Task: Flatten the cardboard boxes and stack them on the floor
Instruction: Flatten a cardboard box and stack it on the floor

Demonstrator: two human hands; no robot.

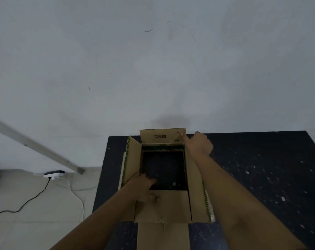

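Note:
A brown cardboard box (195, 179) stands open on the dark speckled table (261, 177), its four top flaps spread and the dark inside showing. My left hand (144, 184) grips the box's near left corner, fingers curled over the edge into the opening and thumb on the near flap. My right hand (198, 143) reaches to the far right corner, and its fingertips touch the upright far flap (162, 136), which carries a small printed logo. Green tape runs along the side flaps' edges.
The table stands against a grey wall (153, 60). To the left, on the tiled floor (35, 213), lie a white power strip (54, 174) with a black cable and a white cable. A metal bar (35, 145) slants down to the floor.

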